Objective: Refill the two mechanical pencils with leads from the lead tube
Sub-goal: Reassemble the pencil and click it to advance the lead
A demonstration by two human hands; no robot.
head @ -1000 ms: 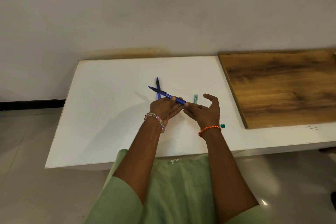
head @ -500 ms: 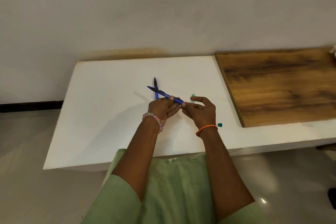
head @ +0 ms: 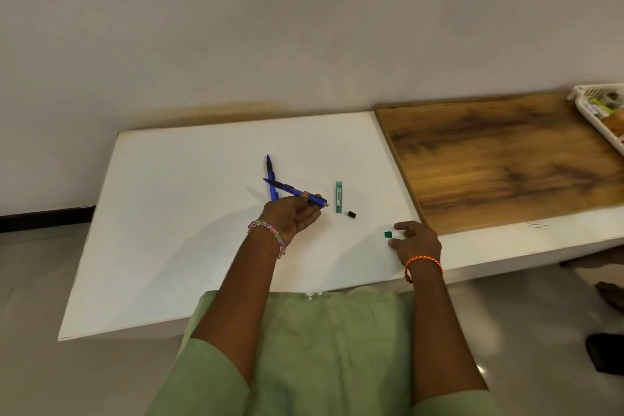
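Head view, looking down at a white table (head: 189, 246): we find the left hand (head: 290, 216) palm-up above the table, its thumb and fingers closed on a blue pencil (head: 297, 192). That pencil lies across the fingers, its dark tip pointing away to the left of the hand and its rear end sticking out just past the fingertips on the right. We see a second blue pencil (head: 270, 172) flat on the table just beyond the left hand, its tip pointing away; the held pencil crosses over its near part, and we cannot tell whether the two touch. To the right of the left hand, close to the held pencil's rear end but apart from it, we note a green lead tube (head: 338, 196) lying flat, lengthwise away from the person. A small black cap (head: 351, 214) sits just beside the tube's near end. The right hand (head: 413, 241) rests low over the table near its front edge, thumb and forefinger parted and holding nothing; a small green cap (head: 388, 234) lies on the table just off those fingertips, not gripped. Beyond the right hand we see a wooden board (head: 506, 159), with a white basket (head: 594, 111) at its far right.
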